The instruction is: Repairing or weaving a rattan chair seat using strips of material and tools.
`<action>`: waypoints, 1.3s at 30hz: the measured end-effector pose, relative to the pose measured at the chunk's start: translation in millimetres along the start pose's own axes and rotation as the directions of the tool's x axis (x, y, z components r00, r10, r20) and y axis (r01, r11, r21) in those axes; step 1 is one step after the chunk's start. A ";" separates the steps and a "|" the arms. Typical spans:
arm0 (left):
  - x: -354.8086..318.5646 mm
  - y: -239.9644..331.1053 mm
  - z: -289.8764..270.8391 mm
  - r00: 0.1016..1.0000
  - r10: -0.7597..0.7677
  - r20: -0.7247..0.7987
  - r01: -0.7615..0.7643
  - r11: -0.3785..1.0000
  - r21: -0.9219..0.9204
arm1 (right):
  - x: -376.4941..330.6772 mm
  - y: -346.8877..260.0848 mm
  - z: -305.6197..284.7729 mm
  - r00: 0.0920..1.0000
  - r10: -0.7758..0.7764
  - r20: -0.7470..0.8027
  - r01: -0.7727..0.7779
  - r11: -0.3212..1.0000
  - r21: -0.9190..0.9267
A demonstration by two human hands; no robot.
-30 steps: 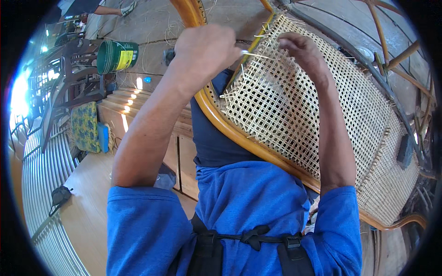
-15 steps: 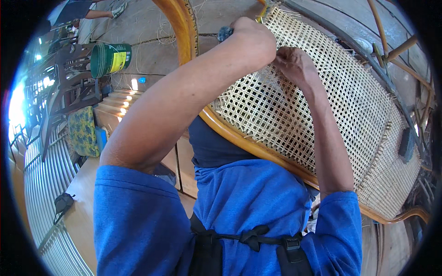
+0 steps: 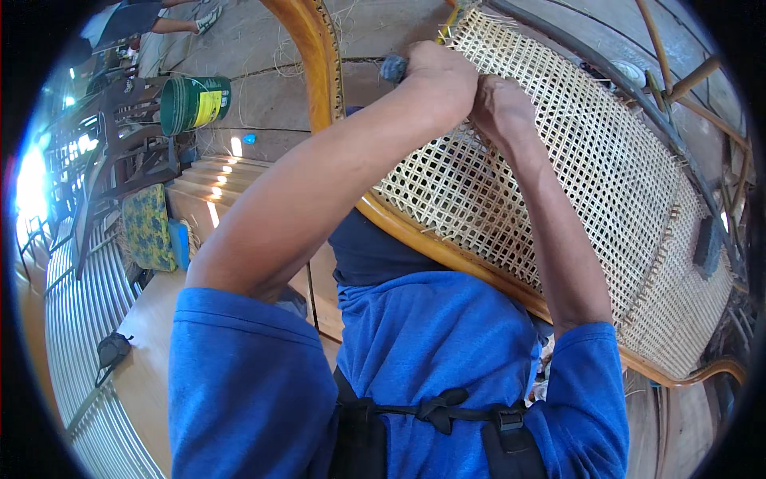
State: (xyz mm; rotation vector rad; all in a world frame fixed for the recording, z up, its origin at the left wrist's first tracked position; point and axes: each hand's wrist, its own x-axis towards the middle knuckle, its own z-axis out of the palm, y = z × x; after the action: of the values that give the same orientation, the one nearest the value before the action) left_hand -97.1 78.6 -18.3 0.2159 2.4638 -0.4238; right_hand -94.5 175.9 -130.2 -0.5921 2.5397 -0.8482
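A woven cane panel point(image 3: 590, 176) spans a curved, honey-coloured wooden frame point(image 3: 447, 249) lying across my lap. My left hand point(image 3: 437, 65) is closed over the panel's upper left part, around a tool whose rounded blue-grey handle end point(image 3: 392, 69) sticks out on its left; the working end is hidden. Close beside it, my right hand point(image 3: 504, 108) rests at the weave with its fingers curled in. Their tips are behind my left hand, so what they pinch cannot be seen. Loose cane ends stick out along the panel's edge.
A green bucket point(image 3: 194, 104) stands at the far left, near dark wooden chair parts point(image 3: 120, 148). A yellow-and-dark patterned cushion-like piece point(image 3: 148, 229) is below it. Poles point(image 3: 696, 81) lie at the right. Another person's leg and shoe point(image 3: 207, 20) show at the top left.
My right hand has moved slightly left and up, tucking its fingertips further behind my left hand. My left hand and the handle end have shifted a little downward.
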 end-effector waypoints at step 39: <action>-103.8 -48.2 29.3 0.872 -0.487 -0.043 0.356 0.691 -0.629 | -20.3 45.7 -55.4 0.945 0.158 -0.286 0.032 0.826 0.563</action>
State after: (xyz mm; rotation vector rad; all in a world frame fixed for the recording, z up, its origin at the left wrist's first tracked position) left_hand -10.7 17.8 34.5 -0.6309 2.7035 0.2463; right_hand -116.8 245.2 -113.6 -0.1804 2.3633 -1.7012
